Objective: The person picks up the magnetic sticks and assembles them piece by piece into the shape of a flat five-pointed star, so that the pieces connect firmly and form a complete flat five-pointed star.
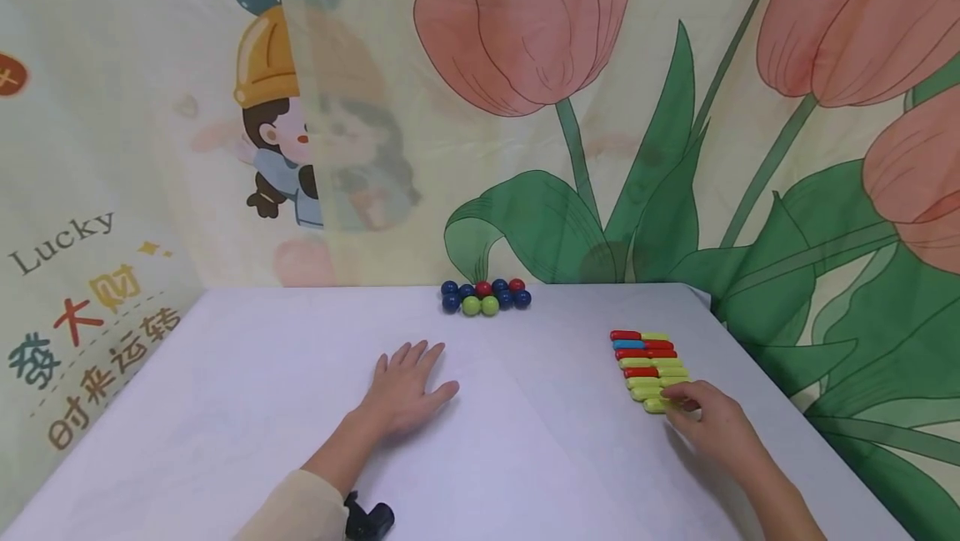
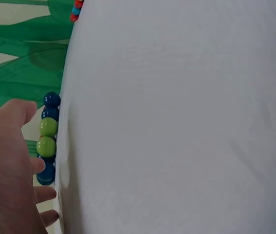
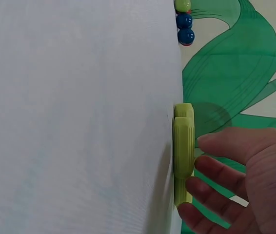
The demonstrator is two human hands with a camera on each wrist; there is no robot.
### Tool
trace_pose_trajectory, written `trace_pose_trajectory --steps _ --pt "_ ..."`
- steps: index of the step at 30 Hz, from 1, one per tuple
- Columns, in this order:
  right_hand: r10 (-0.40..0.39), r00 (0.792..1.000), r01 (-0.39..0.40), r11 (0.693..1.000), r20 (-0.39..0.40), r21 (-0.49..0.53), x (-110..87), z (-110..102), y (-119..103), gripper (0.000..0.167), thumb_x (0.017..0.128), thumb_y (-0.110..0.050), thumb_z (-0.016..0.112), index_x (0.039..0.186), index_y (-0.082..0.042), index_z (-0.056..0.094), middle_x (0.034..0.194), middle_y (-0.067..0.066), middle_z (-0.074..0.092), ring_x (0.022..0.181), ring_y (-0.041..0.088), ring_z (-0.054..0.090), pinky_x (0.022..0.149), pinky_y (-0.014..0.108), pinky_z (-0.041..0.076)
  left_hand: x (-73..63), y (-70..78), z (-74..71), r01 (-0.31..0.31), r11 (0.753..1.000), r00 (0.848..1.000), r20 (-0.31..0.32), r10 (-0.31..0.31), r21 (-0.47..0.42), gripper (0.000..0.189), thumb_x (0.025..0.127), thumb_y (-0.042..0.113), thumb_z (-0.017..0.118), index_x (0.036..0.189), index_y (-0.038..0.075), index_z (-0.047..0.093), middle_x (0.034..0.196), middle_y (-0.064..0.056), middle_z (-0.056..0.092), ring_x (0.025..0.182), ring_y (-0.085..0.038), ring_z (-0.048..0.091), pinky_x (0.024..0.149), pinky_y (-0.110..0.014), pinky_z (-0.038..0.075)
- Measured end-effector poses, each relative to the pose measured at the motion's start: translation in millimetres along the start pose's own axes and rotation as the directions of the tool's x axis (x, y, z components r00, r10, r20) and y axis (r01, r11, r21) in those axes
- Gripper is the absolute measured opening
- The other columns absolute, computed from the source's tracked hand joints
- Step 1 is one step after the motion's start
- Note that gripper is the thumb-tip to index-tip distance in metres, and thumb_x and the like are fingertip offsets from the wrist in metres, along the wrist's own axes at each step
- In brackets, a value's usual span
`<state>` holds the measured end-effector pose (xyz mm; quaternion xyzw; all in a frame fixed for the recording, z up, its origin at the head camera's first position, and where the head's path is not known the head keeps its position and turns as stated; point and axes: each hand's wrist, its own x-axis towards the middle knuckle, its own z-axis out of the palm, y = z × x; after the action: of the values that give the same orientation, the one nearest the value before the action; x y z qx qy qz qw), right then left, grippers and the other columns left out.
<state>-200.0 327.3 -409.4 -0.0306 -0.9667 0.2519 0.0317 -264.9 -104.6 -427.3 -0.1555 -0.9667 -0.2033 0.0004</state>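
Two columns of short ridged plastic rods (image 1: 647, 363), red, blue and yellow-green, lie side by side on the right of the white table. At their near end, my right hand (image 1: 712, 424) hovers over the closest yellow-green rod (image 3: 183, 146). Its thumb and fingers are loosely bent, and the right wrist view shows a small gap between thumb and rod. My left hand (image 1: 407, 388) is stretched over the table's middle with its fingers spread, holding nothing. Beyond it, at the back edge, sits a cluster of glossy balls (image 1: 487, 306) in dark blue, red and green.
The white-covered table (image 1: 300, 374) reaches back to a wall cloth printed with tulips (image 1: 525, 16) and a cartoon figure (image 1: 273, 132). A black device (image 1: 369, 519) shows beside the left sleeve (image 1: 296, 508).
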Motion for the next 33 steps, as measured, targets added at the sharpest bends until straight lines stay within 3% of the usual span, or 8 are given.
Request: trace_pose_trajectory --steps 5,10,22,33 --pt "0.028 0.999 -0.026 0.999 0.041 -0.039 4.4 2 -4 0.037 0.087 -0.010 0.078 0.122 -0.002 0.070 0.123 0.020 0.062 0.098 0.028 0.059 0.079 0.040 0.060 2.6 -1.5 2.0 0.019 1.000 1.000 0.002 -0.019 -0.020 0.072 0.102 0.055 0.050 0.158 0.011 0.041 0.164 -0.020 0.038 0.154 -0.046 0.028 0.122 -0.073 0.014" --pt "0.022 0.998 -0.018 0.998 0.067 -0.061 6.4 4 -7 0.036 0.085 -0.008 0.081 0.118 0.000 0.070 0.111 0.015 0.063 0.090 0.023 0.057 0.074 0.036 0.059 3.0 -2.2 2.9 0.015 0.999 1.000 -0.008 -0.015 -0.034 0.070 0.102 0.055 0.051 0.156 0.011 0.045 0.163 -0.019 0.040 0.154 -0.045 0.029 0.122 -0.072 0.014" --pt "0.012 0.995 -0.012 1.000 0.103 0.004 8.6 19 -25 0.026 0.085 -0.011 0.083 0.109 -0.009 0.071 0.098 0.003 0.067 0.083 0.017 0.057 0.071 0.030 0.054 3.7 -4.3 16.0 0.013 0.997 0.994 -0.110 -0.022 -0.078 0.068 0.100 0.052 0.053 0.153 0.011 0.048 0.160 -0.019 0.044 0.152 -0.046 0.032 0.121 -0.073 0.013" --pt "-0.040 0.995 0.030 0.994 0.088 0.110 17.4 42 -56 0.026 0.085 -0.012 0.082 0.109 -0.014 0.072 0.098 0.000 0.068 0.085 0.016 0.058 0.073 0.027 0.054 16.2 1.1 19.3 0.051 0.994 0.986 -0.152 -0.065 -0.095 0.066 0.099 0.049 0.056 0.152 0.010 0.050 0.158 -0.019 0.046 0.151 -0.046 0.033 0.122 -0.073 0.012"
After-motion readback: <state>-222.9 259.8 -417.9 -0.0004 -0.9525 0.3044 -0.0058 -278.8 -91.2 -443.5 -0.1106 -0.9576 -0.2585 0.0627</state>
